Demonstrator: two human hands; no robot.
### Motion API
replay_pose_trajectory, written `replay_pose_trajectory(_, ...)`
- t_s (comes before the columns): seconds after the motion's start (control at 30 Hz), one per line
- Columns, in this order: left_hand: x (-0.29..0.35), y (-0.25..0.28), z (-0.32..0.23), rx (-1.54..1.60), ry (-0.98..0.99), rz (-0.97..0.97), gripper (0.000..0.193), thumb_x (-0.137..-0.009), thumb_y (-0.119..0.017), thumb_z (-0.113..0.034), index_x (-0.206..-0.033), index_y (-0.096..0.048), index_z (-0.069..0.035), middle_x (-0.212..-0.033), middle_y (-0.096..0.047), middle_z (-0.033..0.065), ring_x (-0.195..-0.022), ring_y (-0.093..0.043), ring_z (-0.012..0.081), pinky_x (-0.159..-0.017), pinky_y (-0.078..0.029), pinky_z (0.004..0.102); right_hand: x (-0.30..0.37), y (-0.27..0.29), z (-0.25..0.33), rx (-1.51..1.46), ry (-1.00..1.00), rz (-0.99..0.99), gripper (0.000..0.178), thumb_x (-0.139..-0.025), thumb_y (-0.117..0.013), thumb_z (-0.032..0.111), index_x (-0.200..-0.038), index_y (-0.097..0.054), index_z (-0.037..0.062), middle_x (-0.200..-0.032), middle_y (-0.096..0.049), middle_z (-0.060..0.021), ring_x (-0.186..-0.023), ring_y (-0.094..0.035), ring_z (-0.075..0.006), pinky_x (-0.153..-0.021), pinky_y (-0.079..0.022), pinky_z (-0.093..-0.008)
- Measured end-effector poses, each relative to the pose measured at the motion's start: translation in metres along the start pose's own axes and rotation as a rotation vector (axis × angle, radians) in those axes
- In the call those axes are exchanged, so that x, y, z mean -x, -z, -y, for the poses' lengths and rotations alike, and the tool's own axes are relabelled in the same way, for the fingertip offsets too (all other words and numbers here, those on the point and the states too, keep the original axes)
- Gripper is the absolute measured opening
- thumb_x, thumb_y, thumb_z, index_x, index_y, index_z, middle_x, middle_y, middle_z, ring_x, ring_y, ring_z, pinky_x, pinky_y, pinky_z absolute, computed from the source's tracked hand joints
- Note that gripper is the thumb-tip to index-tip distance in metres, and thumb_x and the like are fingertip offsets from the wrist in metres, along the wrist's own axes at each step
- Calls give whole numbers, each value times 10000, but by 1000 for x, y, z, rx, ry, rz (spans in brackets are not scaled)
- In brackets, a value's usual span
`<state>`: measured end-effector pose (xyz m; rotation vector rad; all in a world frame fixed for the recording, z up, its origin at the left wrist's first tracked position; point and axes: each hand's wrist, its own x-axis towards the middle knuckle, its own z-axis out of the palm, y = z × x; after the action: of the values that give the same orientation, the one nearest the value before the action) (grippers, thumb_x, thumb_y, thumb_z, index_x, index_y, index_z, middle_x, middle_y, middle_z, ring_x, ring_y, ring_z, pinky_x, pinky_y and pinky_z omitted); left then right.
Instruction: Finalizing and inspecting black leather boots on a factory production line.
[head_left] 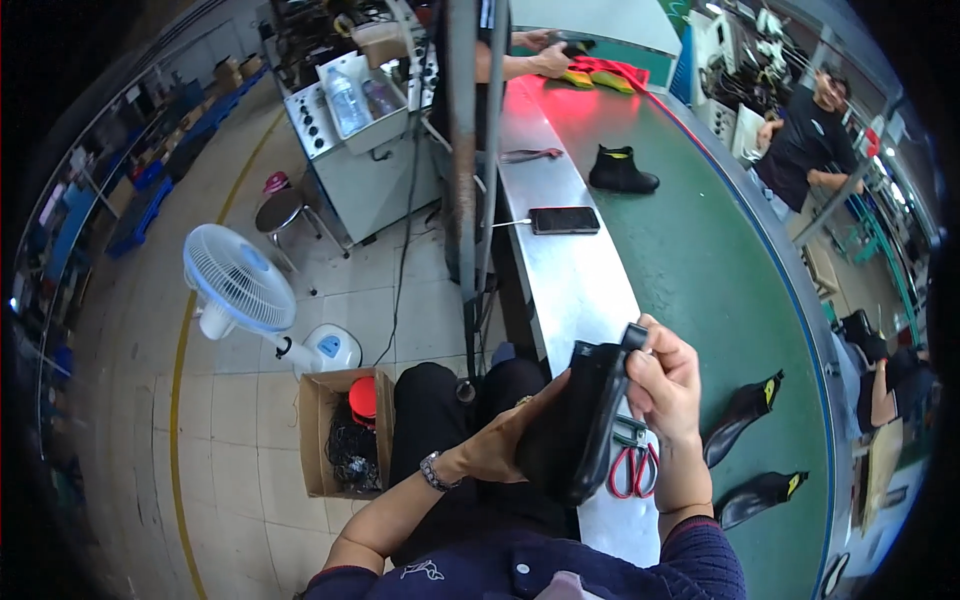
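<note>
A black ankle boot (pixel 570 425), tipped on its side, is held up over my lap and the metal ledge. My left hand (pixel 500 440) is wrapped around its near left side, and part of the fingers is hidden behind the boot. At the boot's far upper end my right hand (pixel 663 380) pinches a small black piece at the edge with thumb and fingers; I cannot make out exactly what that piece is. Below the right hand, red-handled scissors (pixel 634 470) lie on the metal ledge (pixel 580 285).
On the green conveyor belt (pixel 720 270) stand a black boot (pixel 622 170) and two more near the right edge. A phone (pixel 564 220) with a cable lies on the ledge. To the left are a fan (pixel 240 280) and a cardboard box (pixel 314 440). Other people work nearby.
</note>
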<state>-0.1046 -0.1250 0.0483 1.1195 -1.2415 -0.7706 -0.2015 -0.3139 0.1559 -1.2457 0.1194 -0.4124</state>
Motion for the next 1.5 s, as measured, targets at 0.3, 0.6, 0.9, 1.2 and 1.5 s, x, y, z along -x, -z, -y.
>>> replay_pose_trajectory(0.3, 72, 31, 6, -89, 62, -410, 1184, -619, -854, -94, -1534, -103, -59, -1563, -239, 121, -1418, -287, 217, -1157, -250, 356, -6, -44, -50, 498, 166, 395, 776, -773, -777, 181, -1417, -397, -27, -1394, -412, -185, -1076, -587, -232, -907, -499, -333)
replay_pose_trajectory(0.6, 113, 72, 33, -187, 98, -643, 1169, -655, -813, -37, -1543, -56, -102, -1546, -280, 134, -1401, -326, 258, -1135, -291, 355, 3, -95, -122, 774, 247, 407, 849, -713, -744, 97, -1458, -343, 38, -1399, -434, -209, -1248, -485, -392, -1039, -415, -424)
replay_pose_trajectory(0.9, 128, 66, 42, -221, 82, -617, 1156, -684, -788, -30, -1541, -16, -99, -1559, -236, 151, -1418, -291, 266, -1150, -261, 366, 14, -90, -128, 820, 325, 475, 801, -734, -681, 9, -1456, -334, 12, -1435, -402, -212, -1287, -455, -378, -1066, -394, -417)
replay_pose_trajectory(1.2, 121, 59, 32, -143, 145, -604, 1177, -680, -827, -88, -1534, -17, -61, -1558, -227, 151, -1411, -294, 247, -1150, -255, 361, 18, -81, -121, 708, 317, 479, 754, -767, -723, 74, -1437, -379, 29, -1419, -428, -209, -1280, -466, -370, -1061, -399, -411)
replay_pose_trajectory(1.5, 151, 61, -4, 395, 751, -675, 826, -753, -812, -317, -1385, -391, 9, -1211, -566, 98, -1090, -550, 164, -932, -452, 314, 59, 64, -162, 1470, -80, -8, 601, -826, -720, 199, -1360, -490, 48, -1318, -518, -212, -1257, -462, -395, -1047, -380, -458)
